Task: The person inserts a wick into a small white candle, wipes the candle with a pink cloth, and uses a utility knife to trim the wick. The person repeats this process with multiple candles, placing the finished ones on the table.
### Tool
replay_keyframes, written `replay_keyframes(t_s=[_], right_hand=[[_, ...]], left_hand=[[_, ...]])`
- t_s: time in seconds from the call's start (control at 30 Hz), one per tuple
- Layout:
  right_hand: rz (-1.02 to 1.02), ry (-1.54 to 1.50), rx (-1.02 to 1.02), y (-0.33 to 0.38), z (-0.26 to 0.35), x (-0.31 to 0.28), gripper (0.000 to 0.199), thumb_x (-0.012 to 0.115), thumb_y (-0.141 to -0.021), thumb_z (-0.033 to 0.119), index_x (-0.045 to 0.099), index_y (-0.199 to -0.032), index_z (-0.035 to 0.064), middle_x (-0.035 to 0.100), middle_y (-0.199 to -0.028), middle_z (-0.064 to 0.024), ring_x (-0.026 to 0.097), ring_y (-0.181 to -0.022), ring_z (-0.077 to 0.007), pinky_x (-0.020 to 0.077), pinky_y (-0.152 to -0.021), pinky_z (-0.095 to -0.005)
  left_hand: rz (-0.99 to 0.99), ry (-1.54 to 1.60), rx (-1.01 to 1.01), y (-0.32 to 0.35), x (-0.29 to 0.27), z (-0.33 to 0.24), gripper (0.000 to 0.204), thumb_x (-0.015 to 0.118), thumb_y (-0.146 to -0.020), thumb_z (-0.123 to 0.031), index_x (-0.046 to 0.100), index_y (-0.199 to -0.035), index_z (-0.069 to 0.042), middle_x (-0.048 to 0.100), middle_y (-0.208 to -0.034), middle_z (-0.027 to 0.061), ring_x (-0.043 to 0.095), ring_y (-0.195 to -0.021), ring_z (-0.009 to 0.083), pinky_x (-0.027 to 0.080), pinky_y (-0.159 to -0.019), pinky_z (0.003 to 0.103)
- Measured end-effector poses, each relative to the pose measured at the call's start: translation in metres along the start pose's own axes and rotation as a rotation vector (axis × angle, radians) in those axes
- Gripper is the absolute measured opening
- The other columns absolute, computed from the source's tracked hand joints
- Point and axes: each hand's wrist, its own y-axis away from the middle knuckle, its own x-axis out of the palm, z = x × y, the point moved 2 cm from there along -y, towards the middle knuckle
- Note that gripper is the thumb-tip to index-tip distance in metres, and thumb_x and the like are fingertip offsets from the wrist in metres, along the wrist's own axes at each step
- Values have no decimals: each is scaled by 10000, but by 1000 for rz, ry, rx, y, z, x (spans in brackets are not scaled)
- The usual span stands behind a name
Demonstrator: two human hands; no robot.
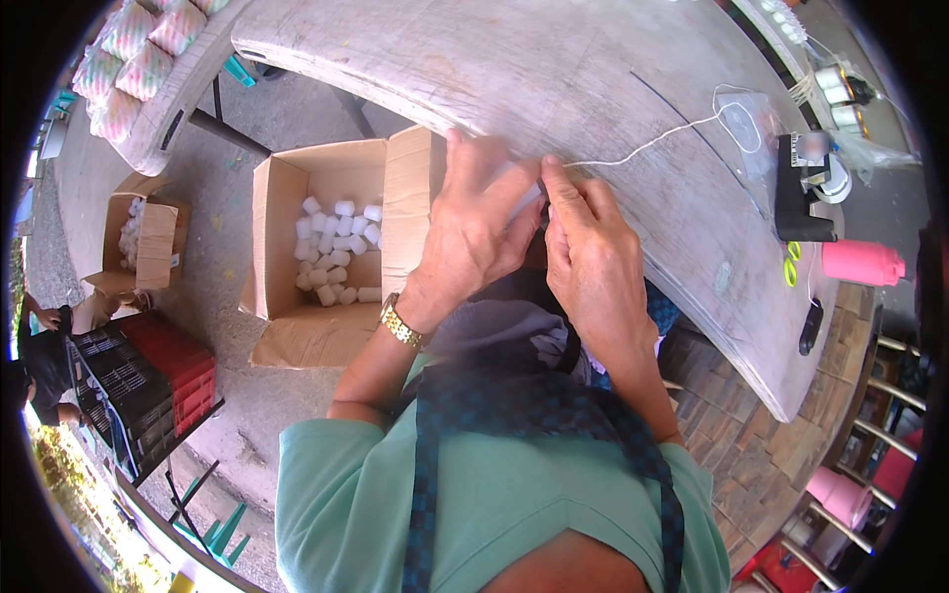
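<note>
The right hand (593,262) pinched the end of a white string (652,146) in a narrow grip, at the near edge of the bench (554,69). The left hand (474,232) closed its grip on something small and pale beside it, fingertips touching. The string ran away to the right over the grey wood, toward a clear plastic bag (748,124). Below on the concrete floor (237,148) stood an open cardboard box (326,247) with white pieces inside.

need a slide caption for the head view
Left hand and right hand pinch white string at a table edge.
</note>
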Motion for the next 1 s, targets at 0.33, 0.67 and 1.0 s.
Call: replay_keyframes(t_s=[0.33, 0.67, 1.0], right_hand=[[100, -592, 345, 45, -12, -15, 377, 553, -882, -47, 609, -1243, 45, 591, -824, -79, 550, -553, -167, 465, -529, -303], [476, -1540, 590, 114, -34, -19, 610, 553, -937, 324, 363, -1425, 13, 571, -1082, -122, 561, -801, -169, 462, -673, -272], [518, -1549, 569, 120, -42, -3, 638, 556, -866, 114, 330, -1455, 19, 589, -1067, -80, 569, -852, -127, 456, -700, -244]], left_hand=[[-43, 21, -155, -10, -31, 15, 252, 695, -823, -126, 634, -1056, -53, 613, -1024, 126, 629, -851, 250, 523, -743, 341], [9, 200, -246, -4, -19, 0, 277, 699, -828, -167, 629, -1067, -46, 629, -1044, 115, 634, -852, 215, 505, -710, 315], [6, 151, -237, -6, -21, -9, 291, 694, -776, -92, 610, -1052, -53, 604, -974, 160, 644, -792, 301, 512, -666, 374]])
